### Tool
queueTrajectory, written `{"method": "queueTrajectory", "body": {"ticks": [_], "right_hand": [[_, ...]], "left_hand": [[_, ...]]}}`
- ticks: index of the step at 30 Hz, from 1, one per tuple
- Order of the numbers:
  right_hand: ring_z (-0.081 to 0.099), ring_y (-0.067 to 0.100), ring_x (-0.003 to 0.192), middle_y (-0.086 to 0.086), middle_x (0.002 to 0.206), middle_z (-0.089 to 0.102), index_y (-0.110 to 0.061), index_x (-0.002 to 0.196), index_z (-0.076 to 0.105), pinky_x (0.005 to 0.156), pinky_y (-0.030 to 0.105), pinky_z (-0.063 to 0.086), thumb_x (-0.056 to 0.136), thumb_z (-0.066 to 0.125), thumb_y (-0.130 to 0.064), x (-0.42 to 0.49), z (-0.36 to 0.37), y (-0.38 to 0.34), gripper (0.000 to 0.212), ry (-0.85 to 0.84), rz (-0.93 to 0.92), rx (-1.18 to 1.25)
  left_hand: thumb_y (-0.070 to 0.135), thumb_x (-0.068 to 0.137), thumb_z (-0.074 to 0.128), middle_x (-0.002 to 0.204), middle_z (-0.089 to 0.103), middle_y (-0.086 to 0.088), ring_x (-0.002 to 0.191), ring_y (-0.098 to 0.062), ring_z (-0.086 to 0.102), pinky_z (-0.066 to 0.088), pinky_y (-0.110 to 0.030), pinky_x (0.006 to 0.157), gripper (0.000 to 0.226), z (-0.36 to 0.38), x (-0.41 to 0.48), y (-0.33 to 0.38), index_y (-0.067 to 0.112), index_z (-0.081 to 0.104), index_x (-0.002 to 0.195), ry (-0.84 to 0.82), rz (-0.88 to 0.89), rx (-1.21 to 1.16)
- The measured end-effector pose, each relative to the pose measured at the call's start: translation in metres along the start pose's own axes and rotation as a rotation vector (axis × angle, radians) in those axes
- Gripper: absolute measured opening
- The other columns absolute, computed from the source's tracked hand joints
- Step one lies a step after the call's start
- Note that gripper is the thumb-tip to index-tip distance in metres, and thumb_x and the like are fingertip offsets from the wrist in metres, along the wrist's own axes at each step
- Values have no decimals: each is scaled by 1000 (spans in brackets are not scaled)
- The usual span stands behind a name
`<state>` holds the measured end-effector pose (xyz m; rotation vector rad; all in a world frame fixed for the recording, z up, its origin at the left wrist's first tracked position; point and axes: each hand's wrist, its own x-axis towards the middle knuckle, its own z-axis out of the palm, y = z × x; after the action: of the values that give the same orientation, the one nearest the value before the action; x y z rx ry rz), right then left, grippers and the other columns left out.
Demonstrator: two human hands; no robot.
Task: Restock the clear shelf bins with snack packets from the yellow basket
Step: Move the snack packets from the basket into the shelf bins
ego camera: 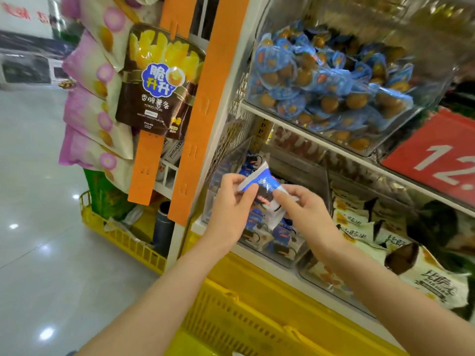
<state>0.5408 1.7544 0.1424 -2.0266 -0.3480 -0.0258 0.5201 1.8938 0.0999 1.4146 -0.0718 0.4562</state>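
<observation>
A blue-and-white snack packet (264, 187) is held between both hands in front of the lower shelf. My left hand (232, 209) pinches its left edge with thumb and fingers. My right hand (304, 211) pinches its right side. Just behind and below the packet stands a clear shelf bin (259, 249) holding several packets of the same blue-and-white kind. The yellow basket (246, 312) sits under my forearms at the bottom of the view; its contents are hidden.
A neighbouring clear bin (359, 253) to the right holds cream-and-black packets. Above, a clear bin of blue round snacks (331, 80) sits on the upper shelf. A red price sign (437, 155) hangs right. Orange strips (205, 106) with hanging bags and a second yellow basket (123, 240) stand left.
</observation>
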Motion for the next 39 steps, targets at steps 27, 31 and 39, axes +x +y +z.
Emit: {"method": "queueTrajectory", "body": {"ticks": [27, 31, 39], "right_hand": [[57, 38, 105, 24, 114, 60, 5, 116, 57, 89, 44, 46, 89, 63, -17, 235, -18, 107, 35, 210, 35, -705], [54, 37, 107, 20, 120, 56, -3, 119, 54, 92, 48, 46, 88, 63, -19, 235, -18, 103, 36, 248, -12, -926], [51, 31, 117, 13, 133, 53, -12, 133, 46, 97, 38, 42, 92, 56, -28, 212, -17, 90, 45, 78, 29, -860]], "left_hand": [[36, 96, 35, 79, 64, 11, 72, -10, 52, 23, -23, 71, 36, -50, 49, -67, 22, 65, 85, -321, 611, 1045], [36, 96, 34, 81, 64, 10, 73, -10, 52, 20, -22, 70, 36, -50, 48, -62, 22, 65, 86, -336, 592, 1061], [40, 95, 22, 90, 65, 7, 84, -13, 54, 23, -23, 78, 47, -47, 42, -53, 21, 65, 96, -360, 540, 1158]]}}
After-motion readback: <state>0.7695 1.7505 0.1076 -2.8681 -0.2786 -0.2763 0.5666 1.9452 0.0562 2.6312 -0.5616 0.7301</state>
